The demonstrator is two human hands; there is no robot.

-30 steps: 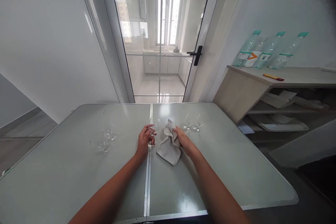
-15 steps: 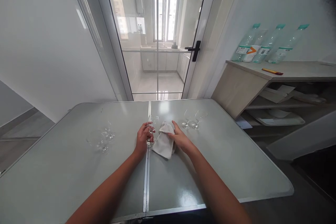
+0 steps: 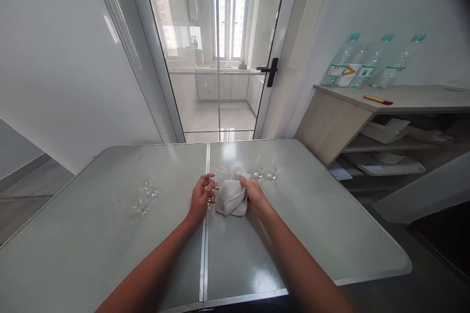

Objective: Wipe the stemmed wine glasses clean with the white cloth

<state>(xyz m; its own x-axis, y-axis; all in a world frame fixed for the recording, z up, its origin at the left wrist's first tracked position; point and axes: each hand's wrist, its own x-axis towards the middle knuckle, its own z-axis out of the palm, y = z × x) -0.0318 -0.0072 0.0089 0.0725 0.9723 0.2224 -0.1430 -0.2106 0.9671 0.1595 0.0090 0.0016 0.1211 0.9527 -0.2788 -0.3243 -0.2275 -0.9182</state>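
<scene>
My left hand (image 3: 201, 196) is closed around a clear stemmed glass (image 3: 219, 172), whose bowl shows above the fingers just right of the table's seam. Bunched in my right hand (image 3: 254, 194) is a pale cloth (image 3: 231, 198), pinched between thumb and fingers. The cloth hangs right beside the glass and hides part of it; whether the two touch I cannot tell. Two stemmed glasses stand beyond my right hand, one glass (image 3: 259, 168) close to the other glass (image 3: 273, 170). More clear stemmed glasses (image 3: 141, 200) are grouped on the left of the table.
The grey-green table (image 3: 165, 254) has a metal seam down its middle. Behind it is a glass door (image 3: 198, 102) with a black handle (image 3: 271, 72). At right, a wooden shelf unit (image 3: 341, 112) bears several plastic bottles (image 3: 367, 71) and a yellow-red item (image 3: 378, 100).
My right hand has closed on the cloth, which is now more bunched and folded. The glass in my left hand has shifted slightly right.
</scene>
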